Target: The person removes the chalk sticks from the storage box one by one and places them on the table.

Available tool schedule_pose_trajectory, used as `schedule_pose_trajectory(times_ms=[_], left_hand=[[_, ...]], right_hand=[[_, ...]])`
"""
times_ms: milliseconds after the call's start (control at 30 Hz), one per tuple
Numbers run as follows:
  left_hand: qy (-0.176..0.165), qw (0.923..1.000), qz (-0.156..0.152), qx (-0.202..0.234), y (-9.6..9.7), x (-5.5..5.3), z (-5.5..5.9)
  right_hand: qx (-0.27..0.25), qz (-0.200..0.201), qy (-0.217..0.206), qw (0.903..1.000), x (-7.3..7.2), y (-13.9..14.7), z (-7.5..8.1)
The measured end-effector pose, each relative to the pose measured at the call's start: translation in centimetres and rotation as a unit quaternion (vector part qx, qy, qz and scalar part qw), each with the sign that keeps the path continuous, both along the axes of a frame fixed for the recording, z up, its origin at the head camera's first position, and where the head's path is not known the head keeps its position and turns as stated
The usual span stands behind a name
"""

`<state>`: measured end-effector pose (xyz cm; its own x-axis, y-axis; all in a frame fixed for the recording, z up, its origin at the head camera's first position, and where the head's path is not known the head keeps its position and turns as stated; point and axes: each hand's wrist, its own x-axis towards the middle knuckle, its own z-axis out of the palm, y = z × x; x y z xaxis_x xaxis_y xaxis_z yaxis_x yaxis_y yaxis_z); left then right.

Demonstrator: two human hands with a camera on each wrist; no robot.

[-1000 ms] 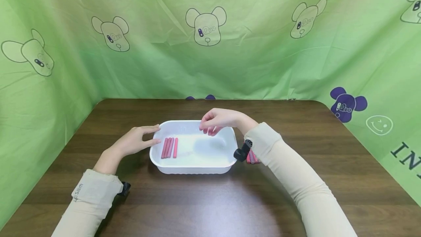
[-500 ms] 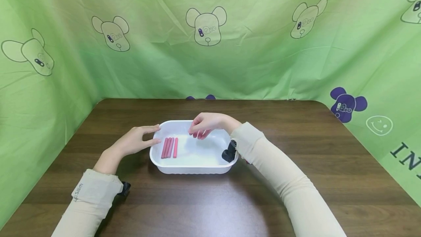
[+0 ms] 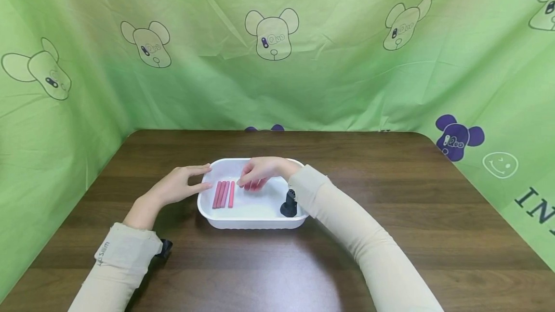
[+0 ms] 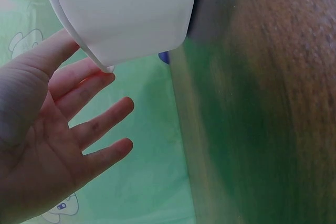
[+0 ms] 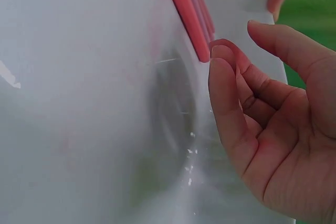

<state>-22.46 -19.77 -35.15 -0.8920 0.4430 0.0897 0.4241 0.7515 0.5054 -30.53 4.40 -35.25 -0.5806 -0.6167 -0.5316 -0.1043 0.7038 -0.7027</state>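
the right hand (image 3: 260, 171) has moved: a second ago it was over the far right part of the white tray (image 3: 256, 224), and now it has come left and lower, its fingertips just beside the bright pink stick (image 3: 231, 194). i can't tell whether they touch it. its fingers are loosely curled, thumb standing apart, with nothing held. the left hand (image 3: 179, 187) hasn't shifted; it is spread, holding nothing in a grip, thumb and forefinger resting against the tray's left rim. the bright stick and the three duller pink sticks (image 3: 221, 195) lie unmoved in the tray's left part, those three close together, the bright one slightly apart.
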Motion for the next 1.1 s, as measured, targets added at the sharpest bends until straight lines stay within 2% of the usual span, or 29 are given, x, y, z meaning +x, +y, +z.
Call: schedule_pose_trajectory(times_ms=[400, 1100], left_hand=[[0.0, 1.0, 0.001, 0.005, -0.1, 0.0, -0.1], [0.005, 1.0, -0.002, 0.007, 0.0, 0.2, 0.0]], right_hand=[[0.017, -0.001, 0.002, 0.9999, 0.5, -1.7, -1.2], [0.045, -0.059, 0.04, 0.9964, 1.4, -3.1, -1.4]])
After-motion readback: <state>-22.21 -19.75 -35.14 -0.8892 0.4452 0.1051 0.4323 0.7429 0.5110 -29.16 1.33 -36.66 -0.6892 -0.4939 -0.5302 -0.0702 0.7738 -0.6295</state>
